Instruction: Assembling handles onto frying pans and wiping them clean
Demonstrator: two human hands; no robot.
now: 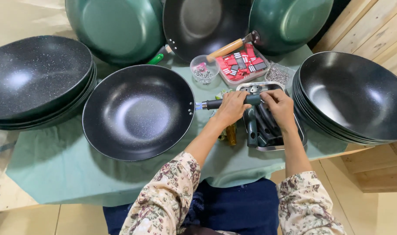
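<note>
Green cloth (54, 165) covers a low worktable crowded with cookware, seen from above a seated person in floral sleeves. Nearest the body, a black speckled wok (137, 112) lies flat on the cloth with its rim bracket turned toward the person, so the dark green handle (233, 102) lines up across both hands. The left hand (229, 109) wraps closed around the handle near the bracket, steadying the joint, while the right hand (277, 105) pinches the handle's far end with curled fingers, apparently pressing or turning it home. Just under the right hand, a metal tray (299, 138) keeps more dark handles within reach. Beyond it sit a small clear cup of screws (203, 69), a tray of red and black packets (242, 65) and a heap of small metal fasteners (277, 75). Stacks of finished-looking black woks flank the work, left (35, 78) and right (355, 95), and three more pans lean upright at the back, one with a wooden handle (226, 48).
</note>
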